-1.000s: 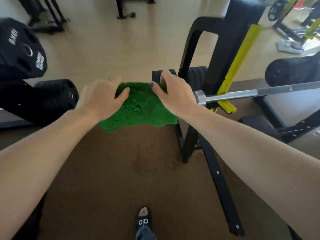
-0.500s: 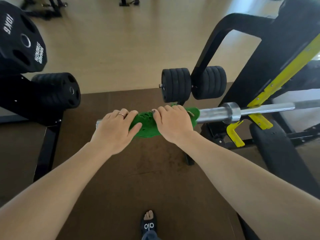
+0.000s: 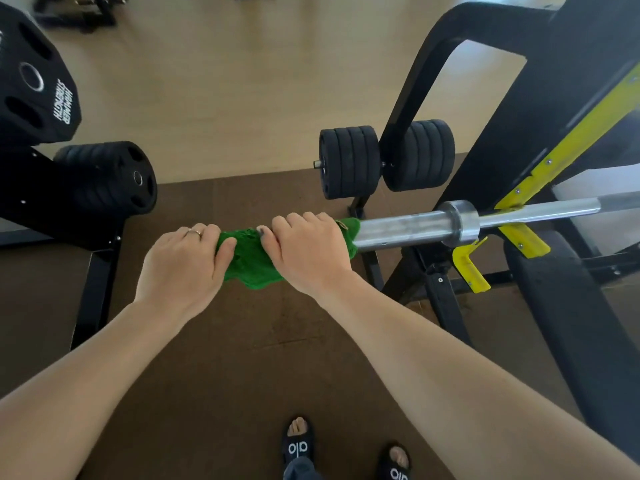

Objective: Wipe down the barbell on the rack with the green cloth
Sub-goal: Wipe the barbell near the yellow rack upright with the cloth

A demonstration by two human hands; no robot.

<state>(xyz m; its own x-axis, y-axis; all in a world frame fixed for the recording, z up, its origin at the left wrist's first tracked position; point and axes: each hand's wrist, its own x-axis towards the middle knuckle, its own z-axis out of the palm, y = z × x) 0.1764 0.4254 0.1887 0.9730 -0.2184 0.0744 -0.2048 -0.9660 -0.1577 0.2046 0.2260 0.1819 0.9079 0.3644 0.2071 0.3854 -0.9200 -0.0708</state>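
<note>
The steel barbell (image 3: 408, 227) lies across the black rack (image 3: 540, 109), resting on a yellow hook (image 3: 519, 233). Its sleeve end points left toward me. A green cloth (image 3: 251, 258) is wrapped over that sleeve end, hiding the tip. My left hand (image 3: 181, 268) grips the cloth at the bar's end, a ring on one finger. My right hand (image 3: 308, 251) is closed over the cloth and sleeve just to the right. A corner of cloth shows past my right hand, beside the bare sleeve.
Two stacks of black weight plates (image 3: 349, 161) hang on the rack's storage pegs behind the bar. More black plates (image 3: 107, 178) sit on a stand (image 3: 97, 271) at left. A black bench pad (image 3: 571, 306) is at right. My sandalled feet (image 3: 299, 445) stand on brown matting.
The cloth went from held spread in the air to wrapped on the sleeve end. Since half a second ago both hands sit tighter on it, and the bar's left tip is now covered.
</note>
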